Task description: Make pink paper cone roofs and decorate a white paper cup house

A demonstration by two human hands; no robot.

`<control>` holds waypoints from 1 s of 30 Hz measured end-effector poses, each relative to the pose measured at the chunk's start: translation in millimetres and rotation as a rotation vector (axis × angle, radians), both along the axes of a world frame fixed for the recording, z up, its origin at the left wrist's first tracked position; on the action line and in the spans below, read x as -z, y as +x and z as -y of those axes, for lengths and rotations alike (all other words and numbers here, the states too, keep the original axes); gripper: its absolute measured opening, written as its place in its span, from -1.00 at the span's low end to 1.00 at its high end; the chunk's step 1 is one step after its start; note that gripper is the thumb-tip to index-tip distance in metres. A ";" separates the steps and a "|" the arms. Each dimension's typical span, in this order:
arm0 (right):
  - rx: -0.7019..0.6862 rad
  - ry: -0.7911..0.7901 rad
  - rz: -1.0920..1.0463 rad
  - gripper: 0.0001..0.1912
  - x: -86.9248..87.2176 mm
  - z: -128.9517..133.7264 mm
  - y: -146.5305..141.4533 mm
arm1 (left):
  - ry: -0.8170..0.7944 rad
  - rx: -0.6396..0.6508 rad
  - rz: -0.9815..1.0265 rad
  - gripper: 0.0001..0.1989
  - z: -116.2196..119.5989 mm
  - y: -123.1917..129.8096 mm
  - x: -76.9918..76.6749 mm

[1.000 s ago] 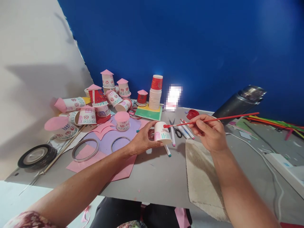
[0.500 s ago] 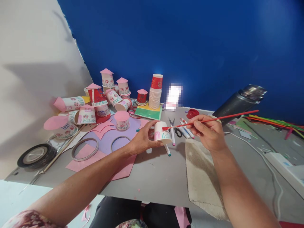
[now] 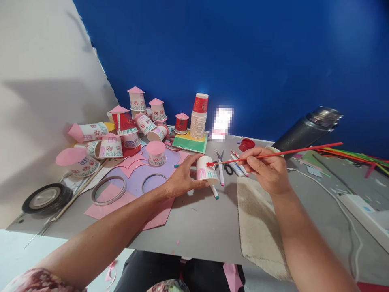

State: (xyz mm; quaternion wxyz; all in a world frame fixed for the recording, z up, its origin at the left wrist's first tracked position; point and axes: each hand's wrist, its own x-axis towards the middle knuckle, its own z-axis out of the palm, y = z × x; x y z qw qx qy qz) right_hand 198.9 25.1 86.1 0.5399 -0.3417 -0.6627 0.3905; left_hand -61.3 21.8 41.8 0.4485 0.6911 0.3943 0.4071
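Observation:
A white paper cup (image 3: 205,172) is held upside down and slightly tilted above the table by my left hand (image 3: 182,178), its fingers round the left side and base. The cup bears a pink patch and green strokes low on its side. My right hand (image 3: 265,169) pinches a thin red brush (image 3: 291,151) whose red tip touches the cup's upper side. Behind and below the cup lie scissors (image 3: 221,159) and several white markers (image 3: 221,177).
Several decorated cups with pink cone tops (image 3: 121,121) crowd the back left. A cup stack (image 3: 199,121) stands on a green and yellow packet (image 3: 190,144). Tape rolls (image 3: 47,198) lie at left; a cloth (image 3: 255,223), black flask (image 3: 306,132) and white cable (image 3: 337,198) at right.
The cup in my left hand has turned slightly, and the pink patch sits a little further left. My right hand and the brush have shifted slightly, the brush tip still at the cup.

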 end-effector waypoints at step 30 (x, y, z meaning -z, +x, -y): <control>0.012 0.008 0.004 -0.88 -0.4 -0.2 -0.2 | 0.002 -0.021 -0.055 -0.20 0.3 0.8 -0.5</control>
